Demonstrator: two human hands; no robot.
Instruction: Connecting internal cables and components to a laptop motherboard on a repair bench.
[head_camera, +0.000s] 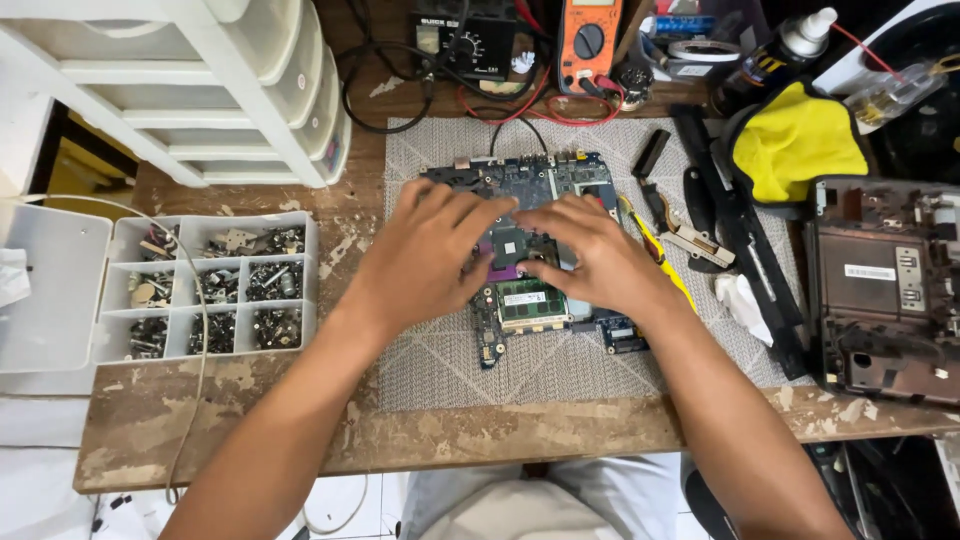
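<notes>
A blue laptop motherboard (530, 180) lies on a grey mat (440, 350) in the middle of the wooden bench. My left hand (425, 255) rests palm down on the board's left half, fingers spread toward the processor chip (512, 245). My right hand (590, 255) lies on the board's right half, fingertips touching the area beside the same chip. A green memory module (525, 298) shows just below the hands. A yellow-handled tool (660, 262) lies under my right hand's outer edge; whether the hand grips it is hidden.
A clear compartment box of screws (215, 290) sits left. White plastic drawers (200, 100) stand at back left. A laptop base shell (885, 290), yellow cloth (795, 140), heatsink pipe (690, 235), black bezel strip (740, 240), orange multimeter (590, 40) and soldering station (465, 45) crowd the right and back.
</notes>
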